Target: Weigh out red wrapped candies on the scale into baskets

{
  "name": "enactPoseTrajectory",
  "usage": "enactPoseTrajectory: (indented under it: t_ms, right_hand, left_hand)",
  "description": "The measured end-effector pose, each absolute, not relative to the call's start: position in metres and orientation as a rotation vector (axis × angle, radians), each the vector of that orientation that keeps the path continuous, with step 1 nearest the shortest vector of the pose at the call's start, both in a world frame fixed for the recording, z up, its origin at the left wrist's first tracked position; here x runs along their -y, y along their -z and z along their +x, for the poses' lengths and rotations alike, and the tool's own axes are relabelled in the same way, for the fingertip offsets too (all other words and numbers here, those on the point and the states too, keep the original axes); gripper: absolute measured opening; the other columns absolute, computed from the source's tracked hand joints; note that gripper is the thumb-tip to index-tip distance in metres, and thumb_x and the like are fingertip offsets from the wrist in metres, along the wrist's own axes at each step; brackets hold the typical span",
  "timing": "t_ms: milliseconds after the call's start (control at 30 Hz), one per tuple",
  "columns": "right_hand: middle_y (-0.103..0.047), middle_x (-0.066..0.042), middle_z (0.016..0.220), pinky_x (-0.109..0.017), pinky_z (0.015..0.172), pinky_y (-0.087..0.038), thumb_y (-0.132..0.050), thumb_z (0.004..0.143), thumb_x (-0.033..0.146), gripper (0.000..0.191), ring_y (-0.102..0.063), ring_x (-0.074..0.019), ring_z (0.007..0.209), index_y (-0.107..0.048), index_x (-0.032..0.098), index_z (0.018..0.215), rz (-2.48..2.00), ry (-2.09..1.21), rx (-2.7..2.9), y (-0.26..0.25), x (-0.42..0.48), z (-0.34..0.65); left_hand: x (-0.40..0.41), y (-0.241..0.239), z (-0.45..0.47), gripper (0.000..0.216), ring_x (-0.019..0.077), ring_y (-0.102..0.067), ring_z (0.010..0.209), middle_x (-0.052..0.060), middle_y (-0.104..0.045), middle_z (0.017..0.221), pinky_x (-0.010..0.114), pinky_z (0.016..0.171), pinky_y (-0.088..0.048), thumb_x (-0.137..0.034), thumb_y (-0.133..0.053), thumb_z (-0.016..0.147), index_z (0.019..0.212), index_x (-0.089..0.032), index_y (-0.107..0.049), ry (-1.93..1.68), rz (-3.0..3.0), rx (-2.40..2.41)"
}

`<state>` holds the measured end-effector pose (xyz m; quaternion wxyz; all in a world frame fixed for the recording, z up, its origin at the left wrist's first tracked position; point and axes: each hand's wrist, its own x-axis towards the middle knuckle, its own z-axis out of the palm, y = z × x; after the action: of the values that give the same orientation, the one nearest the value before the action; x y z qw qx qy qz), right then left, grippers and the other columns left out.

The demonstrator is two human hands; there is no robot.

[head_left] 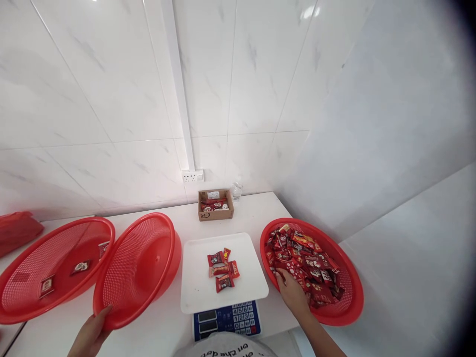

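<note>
My left hand (92, 331) is closed on the near rim of a red perforated basket (139, 263), which is tilted and has no packets in it. At the right, my right hand (290, 287) reaches over the rim of another red basket (351, 312). Its thumb and fingers are curled down at the heap of red snack packets (316, 260); whatever they pinch is hidden. Between the hands, several small snack packets (223, 269) lie bunched on the white pan (193, 297) of a digital scale with a blue keypad (226, 320).
At the far left, a wide red basket (22, 312) holds a few packets, its edge against the tilted one. A red bag (20, 230) lies behind it. Behind the scale stand a small cardboard box (215, 214) of packets and a clear bottle (237, 191), near the tiled wall (148, 99).
</note>
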<state>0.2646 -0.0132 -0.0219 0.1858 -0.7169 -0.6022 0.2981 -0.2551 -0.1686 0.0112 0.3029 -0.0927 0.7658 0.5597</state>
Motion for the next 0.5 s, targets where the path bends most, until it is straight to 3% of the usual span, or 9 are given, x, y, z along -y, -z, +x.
enactPoseTrajectory:
  t_ms: [200, 500]
  right_hand:
    - [-0.061, -0.011, 0.117, -0.032, 0.092, -0.041, -0.031, 0.081, 0.043, 0.046, -0.056, -0.0225, 0.108, -0.059, 0.018, 0.108, -2.047, -0.849, 1.694, 0.020, 0.013, 0.263]
    - [-0.062, -0.012, 0.116, -0.033, 0.092, -0.041, -0.033, 0.081, 0.041, 0.045, -0.056, -0.0227, 0.106, -0.060, 0.016, 0.107, -1.999, -0.801, 1.697, 0.026, 0.012, 0.265]
  left_hand:
    - [0.123, -0.027, -0.225, 0.018, 0.0104, -0.056, 0.050, -0.003, -0.059, 0.060, 0.018, 0.045, -0.053, 0.000, -0.062, 0.068, 0.068, -0.016, -0.054, -1.534, -0.382, -1.714]
    - [0.062, -0.034, -0.185, 0.012, 0.0157, -0.065, 0.076, 0.005, -0.064, 0.078, 0.027, 0.070, -0.057, -0.003, -0.051, 0.080, 0.083, -0.014, -0.055, -1.532, -0.231, -1.486]
